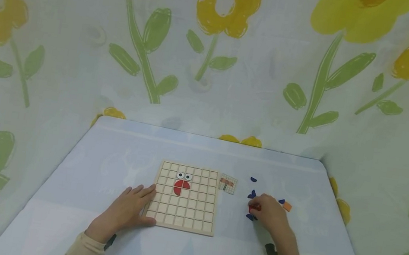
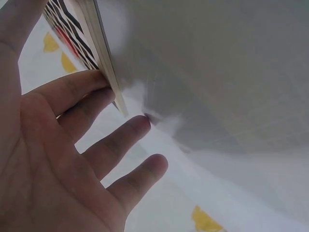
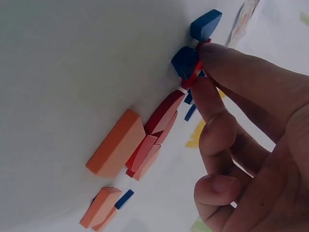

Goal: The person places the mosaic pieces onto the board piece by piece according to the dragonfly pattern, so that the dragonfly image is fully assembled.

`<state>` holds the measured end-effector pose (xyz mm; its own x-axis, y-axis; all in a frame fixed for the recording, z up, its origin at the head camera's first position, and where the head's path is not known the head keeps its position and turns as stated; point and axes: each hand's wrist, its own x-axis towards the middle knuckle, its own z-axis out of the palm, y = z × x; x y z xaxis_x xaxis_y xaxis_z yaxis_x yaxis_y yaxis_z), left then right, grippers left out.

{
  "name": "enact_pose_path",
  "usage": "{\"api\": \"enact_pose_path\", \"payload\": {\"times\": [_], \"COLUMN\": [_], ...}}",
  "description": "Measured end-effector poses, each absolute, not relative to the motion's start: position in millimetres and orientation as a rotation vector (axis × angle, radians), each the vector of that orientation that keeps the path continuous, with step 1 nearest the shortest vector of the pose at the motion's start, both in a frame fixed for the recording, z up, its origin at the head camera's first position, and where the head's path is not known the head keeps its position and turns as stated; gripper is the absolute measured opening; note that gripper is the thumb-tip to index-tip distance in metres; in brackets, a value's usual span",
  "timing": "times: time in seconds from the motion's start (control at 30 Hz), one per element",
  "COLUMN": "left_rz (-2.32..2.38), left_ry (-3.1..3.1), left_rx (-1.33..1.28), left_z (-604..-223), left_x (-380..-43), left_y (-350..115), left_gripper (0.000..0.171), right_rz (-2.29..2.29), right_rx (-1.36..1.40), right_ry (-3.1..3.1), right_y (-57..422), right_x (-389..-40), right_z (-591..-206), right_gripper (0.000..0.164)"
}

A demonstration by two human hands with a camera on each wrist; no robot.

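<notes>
A wooden grid board (image 1: 192,214) lies on the table. On it sit two eye pieces (image 1: 180,176) and red quarter-circle pieces (image 1: 177,190) below them. My left hand (image 1: 127,209) rests against the board's left edge, its fingers extended; the left wrist view shows fingertips touching the wooden rim (image 2: 107,63). To the right of the board, my right hand (image 1: 273,215) pinches a small red piece (image 3: 191,78) between thumb and index finger. Close to those fingertips are blue pieces (image 3: 206,25). Other red pieces (image 3: 165,113) and an orange piece (image 3: 116,143) lie nearby.
A small pattern card (image 1: 228,183) lies just beside the board's upper right corner. One blue half-round piece (image 1: 254,179) lies apart, farther back. Behind the table's far edge hangs a flowered cloth (image 1: 231,105), which also flanks both sides.
</notes>
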<state>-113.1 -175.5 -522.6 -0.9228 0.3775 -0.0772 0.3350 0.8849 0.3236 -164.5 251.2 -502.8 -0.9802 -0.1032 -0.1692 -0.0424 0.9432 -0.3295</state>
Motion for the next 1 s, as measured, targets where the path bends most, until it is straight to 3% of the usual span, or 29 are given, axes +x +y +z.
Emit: {"api": "enact_pose_path", "payload": {"times": [0.53,1.0], "left_rz": [0.456,0.445], "left_ry": [2.909,2.917], "left_rx": [0.527,0.534], "left_z": [-518.3,-519.4], "left_x": [-112.4,-112.9], "left_y": [-174.9,-173.1], "left_gripper": [0.092,0.092], "right_rz": [-0.507,-0.489], "right_rx": [-0.231,-0.282], "right_ry": [2.915,2.913], "right_y": [221.3,222.3], "right_x": [-164.7,-162.3], "right_z": [-510.7,-511.4], "right_gripper": [0.018,0.023]}}
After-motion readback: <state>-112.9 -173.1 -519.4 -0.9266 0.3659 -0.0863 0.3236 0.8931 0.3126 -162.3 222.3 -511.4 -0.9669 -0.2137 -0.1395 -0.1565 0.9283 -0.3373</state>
